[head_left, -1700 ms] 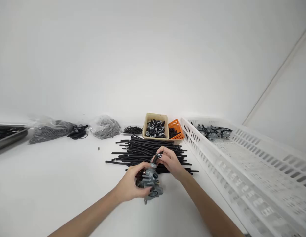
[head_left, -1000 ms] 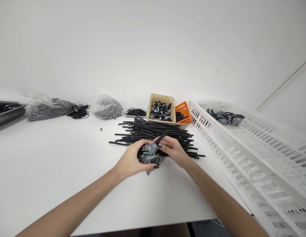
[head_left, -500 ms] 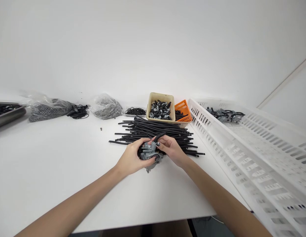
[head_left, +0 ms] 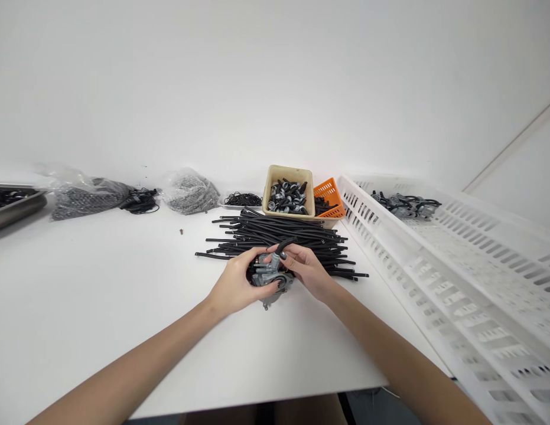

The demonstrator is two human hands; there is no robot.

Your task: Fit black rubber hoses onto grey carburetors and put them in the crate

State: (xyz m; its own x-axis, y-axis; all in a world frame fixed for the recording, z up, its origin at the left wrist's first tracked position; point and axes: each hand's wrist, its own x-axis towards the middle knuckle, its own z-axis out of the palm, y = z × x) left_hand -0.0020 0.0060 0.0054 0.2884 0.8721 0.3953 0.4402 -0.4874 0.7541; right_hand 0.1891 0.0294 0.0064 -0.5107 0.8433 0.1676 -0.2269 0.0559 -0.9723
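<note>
A small grey metal part is held just above the white table, right in front of a pile of black tubes. The left hand is wrapped around the left side of the metal part, with the fingers curled tight on it. A short black tube sticks up from the top of the metal part, and it is pinched between the thumb and fingers of the right hand. Behind the pile, a tan box full of small metal bits is seen, and an orange basket is set just beside it. A long white crate is laid along the right side, with more grey parts at its far end. Far to the left, plastic bags of small pieces and a dark metal tray are set on the table.
</note>
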